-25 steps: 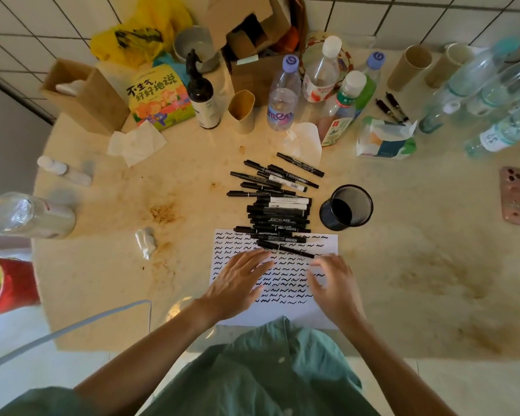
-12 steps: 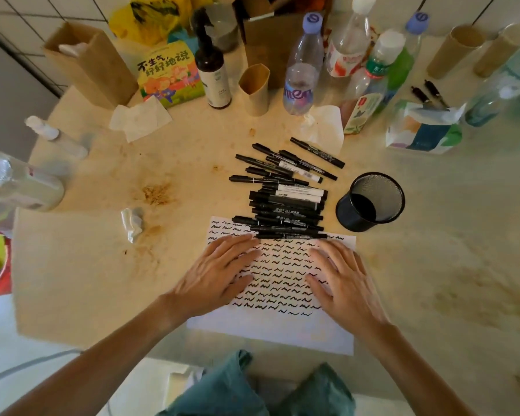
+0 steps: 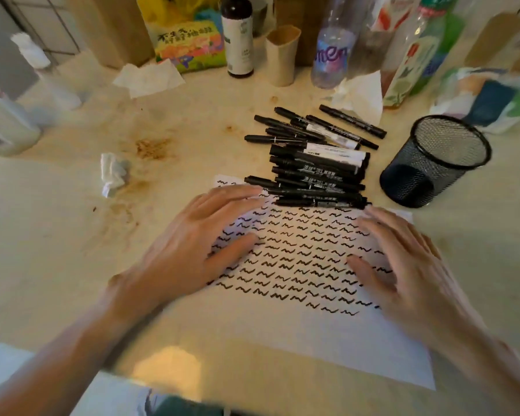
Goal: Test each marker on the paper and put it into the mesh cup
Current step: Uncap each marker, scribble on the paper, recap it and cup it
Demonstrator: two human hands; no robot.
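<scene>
A white paper (image 3: 297, 334) covered with rows of black squiggles lies on the table in front of me. Several black markers (image 3: 315, 169) are piled side by side at and just beyond its far edge. To their right a black mesh cup (image 3: 433, 163) stands upright, and I see no markers in it. My left hand (image 3: 192, 244) lies flat on the left part of the paper, fingers straight, tips close to the nearest markers. My right hand (image 3: 409, 265) rests flat on the right part of the paper. Neither hand holds anything.
Plastic bottles (image 3: 332, 52), a dark pump bottle (image 3: 237, 37), a cardboard tube (image 3: 281, 55), a colourful book (image 3: 189, 46) and tissues (image 3: 147, 76) crowd the far edge. A crumpled wad (image 3: 113, 174) lies left of the paper. A tissue pack (image 3: 490, 97) sits behind the cup.
The camera has come closer and lower over the table. Both hands stay flat on the paper, slid slightly towards the marker pile.
</scene>
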